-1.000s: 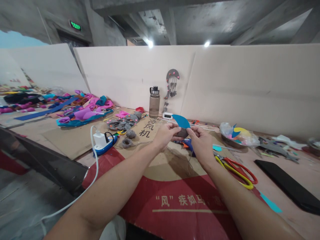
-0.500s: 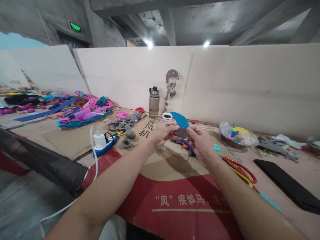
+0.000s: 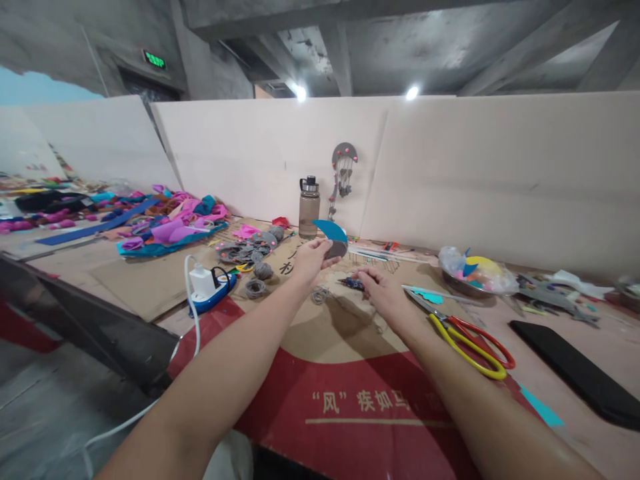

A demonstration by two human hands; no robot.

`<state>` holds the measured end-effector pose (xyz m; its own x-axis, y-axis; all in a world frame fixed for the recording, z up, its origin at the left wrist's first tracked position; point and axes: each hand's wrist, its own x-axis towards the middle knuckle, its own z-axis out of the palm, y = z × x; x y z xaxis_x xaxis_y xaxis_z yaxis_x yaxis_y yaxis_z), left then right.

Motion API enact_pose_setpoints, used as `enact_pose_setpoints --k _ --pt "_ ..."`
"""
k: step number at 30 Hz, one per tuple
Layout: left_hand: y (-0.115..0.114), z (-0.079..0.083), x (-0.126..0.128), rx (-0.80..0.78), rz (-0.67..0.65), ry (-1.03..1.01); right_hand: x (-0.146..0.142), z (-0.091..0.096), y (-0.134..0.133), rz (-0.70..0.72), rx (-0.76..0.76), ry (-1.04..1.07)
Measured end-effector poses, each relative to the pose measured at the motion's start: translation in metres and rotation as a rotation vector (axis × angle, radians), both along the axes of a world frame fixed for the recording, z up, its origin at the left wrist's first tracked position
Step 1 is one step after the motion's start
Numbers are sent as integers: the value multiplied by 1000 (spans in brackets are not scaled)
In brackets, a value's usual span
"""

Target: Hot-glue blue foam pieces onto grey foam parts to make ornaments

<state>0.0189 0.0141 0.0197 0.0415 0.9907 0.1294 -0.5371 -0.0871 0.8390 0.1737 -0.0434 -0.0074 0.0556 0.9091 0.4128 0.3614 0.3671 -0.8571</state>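
My left hand (image 3: pixel 314 259) is closed on a curved blue felt piece (image 3: pixel 332 231) with a grey felt piece (image 3: pixel 338 250) against its lower side. Fingers of my right hand (image 3: pixel 379 287) are bent together around the near end of a dark blue pointed tool (image 3: pixel 353 283) on the cardboard. Its handle is mostly covered by that hand, so I cannot make out its exact kind. A small coil of grey cord (image 3: pixel 320 295) lies below my left hand. Scissors with red and yellow handles (image 3: pixel 467 337) rest beside my right forearm.
A water bottle (image 3: pixel 309 210) stands at the back, near a grey hanging ornament (image 3: pixel 345 155) on the panel. Grey yarn balls (image 3: pixel 263 270) and a blue power strip (image 3: pixel 213 297) are at left. A metal bowl (image 3: pixel 467 285) and a black phone (image 3: pixel 573 370) are at right.
My right hand has let go of the felt and moved down to the dark blue tool. My left hand has shifted slightly left with the felt pieces, uncovering more of the scissors.
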Motion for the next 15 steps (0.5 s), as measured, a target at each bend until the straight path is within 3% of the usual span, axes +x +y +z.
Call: enact_pose_setpoints --k 3,6,9,12,15 --pt "8 -2 -6 33 40 38 -5 6 -7 0 15 -97" --pt "14 -6 -9 132 101 183 -3 12 -11 -107 2 -35" --pt "16 -8 -10 232 210 305 1 16 -12 -119 -7 14" --pt "15 -7 -8 205 233 235 -2 15 -13 -18 63 -64" --pt "15 -5 -10 118 172 45 -11 8 -16 215 15 -218"
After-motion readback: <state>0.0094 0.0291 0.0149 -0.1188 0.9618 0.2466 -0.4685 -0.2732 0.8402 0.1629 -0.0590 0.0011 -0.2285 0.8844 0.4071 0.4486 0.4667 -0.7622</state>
